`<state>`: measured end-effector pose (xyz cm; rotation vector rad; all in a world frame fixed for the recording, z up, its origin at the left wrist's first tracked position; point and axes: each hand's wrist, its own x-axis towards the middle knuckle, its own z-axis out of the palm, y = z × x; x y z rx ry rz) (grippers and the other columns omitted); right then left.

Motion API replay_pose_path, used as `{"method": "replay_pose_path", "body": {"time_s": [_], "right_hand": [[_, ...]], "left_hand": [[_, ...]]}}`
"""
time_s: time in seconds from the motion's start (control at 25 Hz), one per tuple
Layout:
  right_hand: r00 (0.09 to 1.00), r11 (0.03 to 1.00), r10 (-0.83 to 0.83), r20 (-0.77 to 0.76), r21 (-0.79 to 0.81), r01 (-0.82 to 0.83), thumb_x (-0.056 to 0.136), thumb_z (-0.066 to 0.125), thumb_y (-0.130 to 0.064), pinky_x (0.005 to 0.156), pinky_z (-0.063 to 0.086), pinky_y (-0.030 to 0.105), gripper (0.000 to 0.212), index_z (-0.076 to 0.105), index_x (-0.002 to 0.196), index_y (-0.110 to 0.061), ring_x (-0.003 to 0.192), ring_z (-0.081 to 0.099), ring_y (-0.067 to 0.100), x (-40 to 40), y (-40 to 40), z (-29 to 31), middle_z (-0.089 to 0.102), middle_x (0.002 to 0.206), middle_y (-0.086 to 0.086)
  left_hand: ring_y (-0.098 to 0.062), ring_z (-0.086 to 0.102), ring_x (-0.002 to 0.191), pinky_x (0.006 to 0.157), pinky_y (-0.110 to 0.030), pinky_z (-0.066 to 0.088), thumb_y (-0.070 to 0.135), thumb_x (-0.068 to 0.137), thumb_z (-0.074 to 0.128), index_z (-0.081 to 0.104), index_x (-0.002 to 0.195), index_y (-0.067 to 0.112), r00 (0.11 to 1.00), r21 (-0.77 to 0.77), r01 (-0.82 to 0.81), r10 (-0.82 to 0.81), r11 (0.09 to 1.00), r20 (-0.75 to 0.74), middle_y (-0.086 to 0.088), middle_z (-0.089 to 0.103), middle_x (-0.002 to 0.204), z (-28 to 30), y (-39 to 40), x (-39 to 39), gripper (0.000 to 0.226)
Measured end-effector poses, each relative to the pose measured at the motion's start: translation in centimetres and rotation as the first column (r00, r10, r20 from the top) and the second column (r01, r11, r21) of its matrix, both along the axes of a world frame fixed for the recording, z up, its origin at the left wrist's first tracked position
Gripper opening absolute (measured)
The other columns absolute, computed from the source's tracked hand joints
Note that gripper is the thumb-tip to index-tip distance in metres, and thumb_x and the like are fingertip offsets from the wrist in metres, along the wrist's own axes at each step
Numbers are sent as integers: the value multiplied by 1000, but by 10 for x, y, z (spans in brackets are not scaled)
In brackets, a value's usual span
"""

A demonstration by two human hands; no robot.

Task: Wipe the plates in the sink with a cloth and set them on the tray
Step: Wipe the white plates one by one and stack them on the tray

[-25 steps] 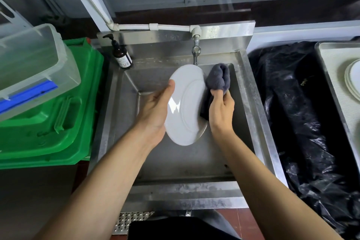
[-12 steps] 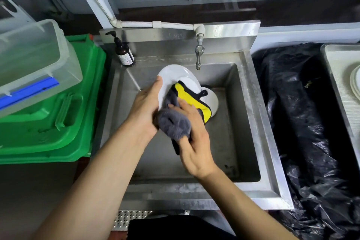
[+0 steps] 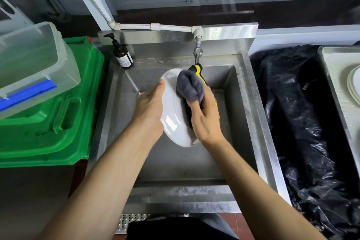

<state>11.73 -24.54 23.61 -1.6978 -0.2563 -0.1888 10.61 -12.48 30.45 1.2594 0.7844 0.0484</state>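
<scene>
Over the steel sink (image 3: 239,115) I hold a white plate (image 3: 173,122) on edge, tilted. My left hand (image 3: 151,111) grips its left rim, thumb on the upper edge. My right hand (image 3: 205,119) grips a grey cloth (image 3: 190,86) with a yellow and black edge and presses it against the plate's upper right face. The plate's far side is hidden by the cloth and my right hand. At the right edge of the view a pale tray (image 3: 337,76) carries stacked white plates (image 3: 354,85).
A tap (image 3: 197,52) hangs just above the cloth, and a dark soap pump bottle (image 3: 122,54) stands on the sink's back left ledge. Left of the sink are green crates (image 3: 48,122) under a clear plastic box (image 3: 33,64). Black plastic sheeting (image 3: 303,122) lies between sink and tray.
The cloth and my right hand moved from the plate's lower middle up to its upper right edge. The plate turned more on edge and now hides the second plate seen behind it.
</scene>
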Motion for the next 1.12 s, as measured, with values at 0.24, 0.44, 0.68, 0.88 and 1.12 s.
{"method": "replay_pose_path", "body": {"time_s": [0.24,0.44,0.68,0.88,1.12], "right_hand": [[991,991,133,25,6,-133,103,51,-21,113,39,39,32,61,132,-12,134,53,19,-60,8,-17,59,139,-8],[992,995,75,103,64,-82,101,53,-5,112,39,33,43,54,139,-25,134,52,14,-11,10,8,56,139,-12],[968,997,-69,-240,5,72,103,54,-16,99,47,25,30,58,132,-24,114,60,-3,25,-16,-14,66,122,-13],[851,984,-108,-515,68,166,102,56,-17,79,47,10,16,61,117,-21,96,64,0,-13,-15,-29,69,108,-8],[770,1000,8,-638,19,5,98,58,-22,78,54,38,11,65,100,-13,81,66,15,-53,-17,-31,73,89,4]], "left_hand": [[-27,68,106,100,-49,53,34,95,67,68,84,21,997,62,-63,65,996,-40,-3,72,102,1,12,14,17],[-25,67,92,98,-50,53,38,92,68,72,70,20,999,113,42,-43,993,6,-1,73,85,-3,1,6,29],[-20,61,89,102,-49,48,36,97,65,69,71,20,997,86,-40,35,995,62,3,67,81,6,-1,1,31],[-18,61,90,102,-43,50,43,97,63,72,56,47,993,114,-93,85,989,76,18,66,68,10,6,13,42],[-4,64,81,86,-30,53,40,99,59,68,73,32,987,179,-133,115,975,110,22,70,72,-4,6,19,29]]}}
